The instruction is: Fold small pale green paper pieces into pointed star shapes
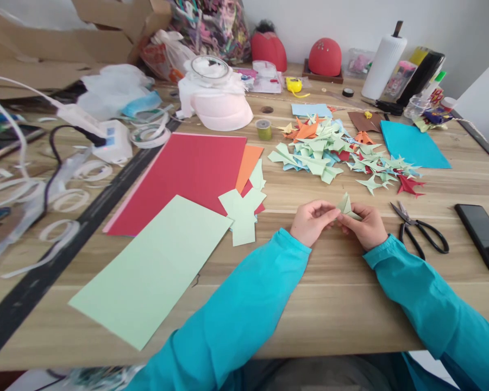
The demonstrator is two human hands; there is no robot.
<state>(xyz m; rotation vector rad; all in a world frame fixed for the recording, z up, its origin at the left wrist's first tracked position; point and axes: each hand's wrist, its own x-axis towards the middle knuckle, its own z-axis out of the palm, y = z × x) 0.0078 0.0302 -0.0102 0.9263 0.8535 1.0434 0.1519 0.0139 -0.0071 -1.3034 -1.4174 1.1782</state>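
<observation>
A small folded piece of pale green paper (346, 206) is pinched between both hands just above the wooden table (334, 304). My left hand (311, 221) grips its left side with closed fingers. On its right side my right hand (367, 225) is closed on it too. Both arms wear turquoise sleeves. Beyond the hands lies a heap of folded paper figures (330, 149), mostly green with some orange, blue and red.
A large green sheet (155, 269), a red sheet (187, 174) and cut green squares (242, 214) lie to the left. Black scissors (419, 228) and a dark phone (483, 236) lie to the right. A blue sheet (411, 144), a paper towel roll (383, 65) and clutter fill the back.
</observation>
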